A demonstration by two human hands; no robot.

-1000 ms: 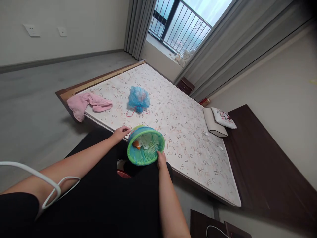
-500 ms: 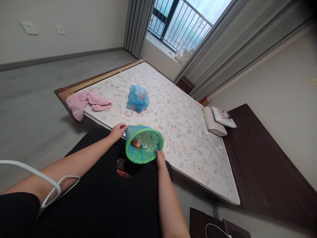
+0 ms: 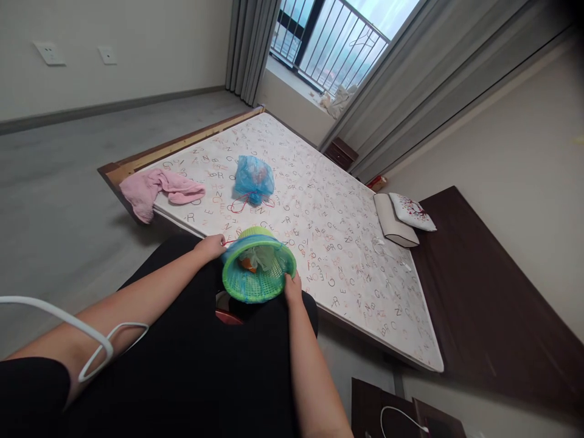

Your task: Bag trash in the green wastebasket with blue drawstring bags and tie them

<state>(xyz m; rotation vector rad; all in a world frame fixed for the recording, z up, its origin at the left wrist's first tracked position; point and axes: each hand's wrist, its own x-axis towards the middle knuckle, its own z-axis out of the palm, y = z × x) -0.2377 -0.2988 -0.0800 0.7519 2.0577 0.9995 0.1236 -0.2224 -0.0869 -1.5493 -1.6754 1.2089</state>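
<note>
At lower centre, our left hand [image 3: 210, 247] pinches a red drawstring [image 3: 229, 242]; our right hand [image 3: 293, 287] clamps the basket [image 3: 255, 231]. Its blue liner [image 3: 265, 239] has bunched rimward, seemingly loosening.

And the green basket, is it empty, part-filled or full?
Part-filled: the green basket holds a whitish crumpled item and an orange piece, with its mesh wall visible beside them.

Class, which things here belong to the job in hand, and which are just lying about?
Likely in the job:
green basket, rim in the right hand
blue plastic on it
red drawstring, pinched by the left hand
crumpled scraps inside

Just lying about:
pink cloth
tied blue bag, perhaps related
white patterned cushion
beige pillow
</note>
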